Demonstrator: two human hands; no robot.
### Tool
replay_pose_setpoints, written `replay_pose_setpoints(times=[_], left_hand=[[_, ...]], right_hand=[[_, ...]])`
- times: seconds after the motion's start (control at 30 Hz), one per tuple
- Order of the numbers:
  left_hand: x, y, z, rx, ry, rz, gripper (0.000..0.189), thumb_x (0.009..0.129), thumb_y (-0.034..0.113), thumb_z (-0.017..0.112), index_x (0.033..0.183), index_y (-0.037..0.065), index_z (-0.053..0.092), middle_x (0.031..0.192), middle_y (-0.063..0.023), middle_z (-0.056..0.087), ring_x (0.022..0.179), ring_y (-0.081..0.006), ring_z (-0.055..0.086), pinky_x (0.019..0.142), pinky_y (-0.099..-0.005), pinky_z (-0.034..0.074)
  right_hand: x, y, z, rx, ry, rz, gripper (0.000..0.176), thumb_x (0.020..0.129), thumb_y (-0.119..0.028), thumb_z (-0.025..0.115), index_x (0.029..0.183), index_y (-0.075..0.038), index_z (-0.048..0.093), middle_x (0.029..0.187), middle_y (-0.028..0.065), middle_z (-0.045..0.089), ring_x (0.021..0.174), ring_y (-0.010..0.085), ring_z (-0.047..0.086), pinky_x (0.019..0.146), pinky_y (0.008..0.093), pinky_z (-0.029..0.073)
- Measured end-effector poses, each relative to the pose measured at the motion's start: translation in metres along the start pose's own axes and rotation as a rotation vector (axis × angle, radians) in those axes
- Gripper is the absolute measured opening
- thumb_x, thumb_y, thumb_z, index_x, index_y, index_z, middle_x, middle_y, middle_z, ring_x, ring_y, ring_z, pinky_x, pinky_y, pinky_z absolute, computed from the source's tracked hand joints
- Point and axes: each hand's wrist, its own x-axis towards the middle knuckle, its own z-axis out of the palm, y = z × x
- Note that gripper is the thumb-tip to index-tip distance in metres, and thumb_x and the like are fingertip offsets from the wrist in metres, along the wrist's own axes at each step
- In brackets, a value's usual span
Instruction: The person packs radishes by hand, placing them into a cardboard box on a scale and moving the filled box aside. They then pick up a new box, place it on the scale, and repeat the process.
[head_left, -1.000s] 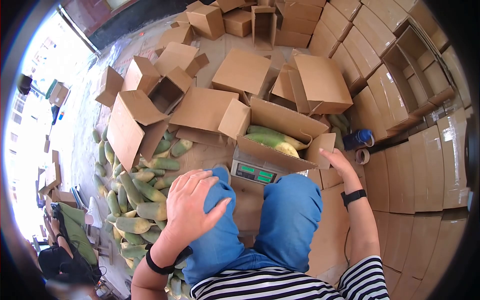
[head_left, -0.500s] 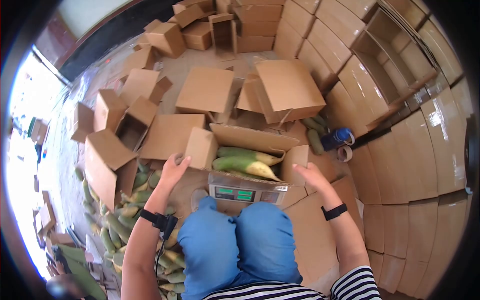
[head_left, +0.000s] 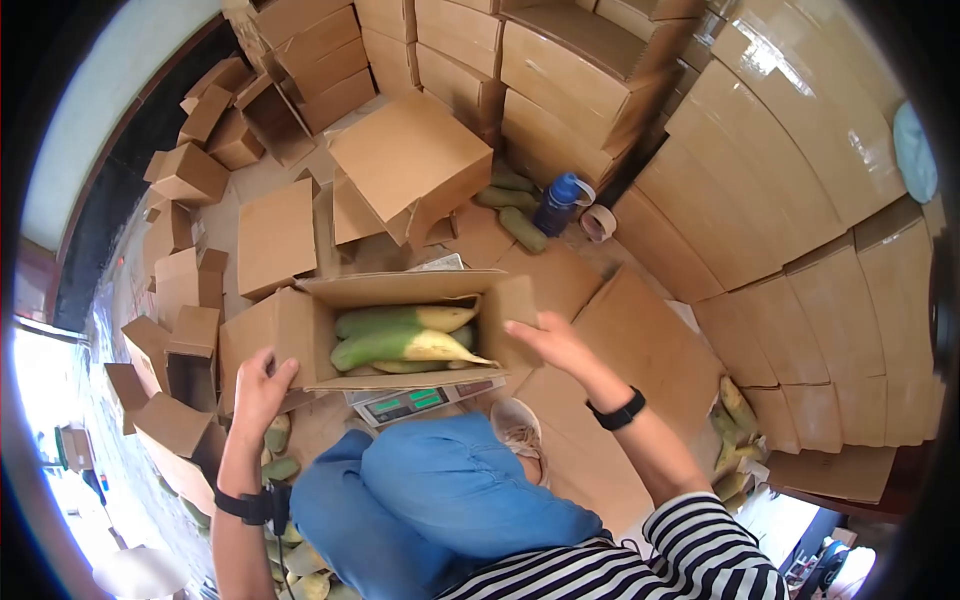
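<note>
An open cardboard box (head_left: 400, 287) holds several green and pale-yellow gourd-like vegetables (head_left: 405, 347). My left hand (head_left: 264, 388) grips the lower part of its left end flap, thumb towards the box. At the opposite end, my right hand (head_left: 552, 342) has hold of the right flap, thumb on its inner face. Beneath the box is a scale (head_left: 420, 398) with lit green displays; its front panel and a far corner show at an angle to the box. The box hides the rest of the scale.
Stacked cartons (head_left: 780, 130) line the right and back. Beyond the box are a blue bottle (head_left: 562, 205), a tape roll (head_left: 598, 222) and loose vegetables (head_left: 522, 230). Open boxes (head_left: 277, 238) stand at the left. My shoe (head_left: 516, 425) is beside the scale.
The view has swung to the right. The box has turned relative to the scale, and more of its inside shows. My knees have shifted and a shoe has come into view by the scale.
</note>
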Motion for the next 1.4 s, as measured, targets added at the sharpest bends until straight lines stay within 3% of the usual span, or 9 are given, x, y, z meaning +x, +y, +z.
replay_pose_setpoints(times=[0.23,0.3,0.67,0.8,0.97,1.0,1.1,1.23,1.4], left_hand=[[-0.024,0.2,0.027,0.413,-0.412,0.326,0.027,0.081,0.024,0.06,0.089,-0.002,0.063,0.085,-0.0243,0.064,0.084,-0.0412,0.063,0.076,-0.0491,0.05],[-0.036,0.226,0.068,0.446,-0.494,0.344,0.025,0.079,0.021,0.059,0.088,0.0,0.066,0.086,-0.0233,0.066,0.086,-0.0398,0.065,0.078,-0.0485,0.051],[-0.143,0.309,0.358,0.135,-0.667,0.505,0.012,0.074,0.01,0.062,0.08,0.006,0.071,0.086,-0.0183,0.069,0.085,-0.0386,0.067,0.071,-0.0471,0.054],[-0.18,0.322,0.389,0.059,-0.758,0.568,0.017,0.081,0.008,0.06,0.095,0.001,0.065,0.096,-0.0198,0.067,0.092,-0.0376,0.065,0.073,-0.0481,0.053],[-0.191,0.338,0.25,-0.042,-0.87,0.763,0.033,0.09,0.025,0.06,0.108,-0.001,0.052,0.104,-0.0201,0.057,0.096,-0.0381,0.06,0.079,-0.0462,0.05],[-0.187,0.331,0.219,-0.056,-0.926,0.774,0.036,0.09,0.027,0.059,0.111,-0.001,0.05,0.107,-0.0205,0.056,0.098,-0.0382,0.059,0.082,-0.0463,0.049],[-0.175,0.299,0.13,-0.035,-0.773,0.806,0.041,0.088,0.027,0.062,0.115,-0.001,0.049,0.109,-0.0201,0.054,0.099,-0.0387,0.058,0.082,-0.0483,0.048],[-0.174,0.22,0.009,0.185,-0.312,0.512,0.048,0.087,0.032,0.065,0.124,0.002,0.054,0.123,-0.019,0.057,0.115,-0.0361,0.054,0.097,-0.0439,0.044],[-0.199,0.111,-0.04,0.713,0.07,0.333,0.055,0.077,0.032,0.072,0.121,0.003,0.056,0.122,-0.0197,0.053,0.114,-0.0388,0.05,0.097,-0.0466,0.041]], right_hand=[[-0.141,0.048,-0.102,0.119,0.252,0.136,0.029,0.092,-0.03,0.061,0.092,-0.001,0.066,0.075,-0.0005,0.062,0.066,0.0082,0.055,0.058,0.0266,0.045],[-0.19,0.062,-0.125,0.136,0.333,0.184,0.027,0.092,-0.023,0.061,0.103,0.001,0.065,0.091,0.0006,0.066,0.08,0.0095,0.059,0.071,0.0266,0.048],[-0.403,0.233,-0.214,-0.152,0.93,0.347,0.032,0.09,-0.026,0.063,0.101,0.004,0.065,0.09,0.0062,0.067,0.08,0.0155,0.059,0.074,0.0323,0.047],[-0.445,0.321,-0.224,-0.237,0.983,0.337,0.036,0.091,-0.029,0.062,0.1,0.006,0.065,0.092,0.0126,0.069,0.082,0.0228,0.063,0.076,0.0365,0.049],[-0.441,0.417,-0.219,-0.632,1.087,0.657,0.036,0.091,-0.025,0.061,0.101,0.009,0.064,0.095,0.0211,0.069,0.087,0.0346,0.065,0.08,0.042,0.049],[-0.439,0.385,-0.215,-0.356,1.047,0.648,0.04,0.091,-0.028,0.06,0.102,0.01,0.065,0.097,0.0243,0.068,0.092,0.0394,0.064,0.083,0.0443,0.048],[-0.438,0.394,-0.232,-0.638,1.056,0.848,0.044,0.091,-0.028,0.059,0.108,0.012,0.059,0.102,0.0272,0.065,0.093,0.0409,0.061,0.087,0.0437,0.047],[-0.416,0.311,-0.262,-0.76,1.37,0.512,0.051,0.092,-0.026,0.056,0.13,0.007,0.047,0.129,0.0268,0.05,0.118,0.04,0.049,0.1,0.0451,0.039],[-0.284,0.154,-0.209,-0.72,1.112,-0.173,0.038,0.094,-0.008,0.05,0.13,0.004,0.047,0.132,0.0191,0.05,0.124,0.0323,0.046,0.106,0.0402,0.033]])
